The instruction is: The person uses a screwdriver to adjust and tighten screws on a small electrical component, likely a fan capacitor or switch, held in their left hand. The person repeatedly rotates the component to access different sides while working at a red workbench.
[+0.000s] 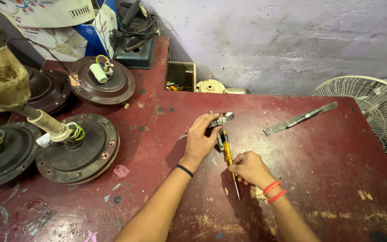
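Frame centre, red table [319, 148]: left hand [199, 142] grip clenched on small metal part [221, 119], pinned to table. Right hand [250, 169] grip grasping yellow screwdriver [228, 157], one end at part. Looks mid-job: part not apart yet, no loose screws visible. Fan motors [79, 150] left of frame untouched.
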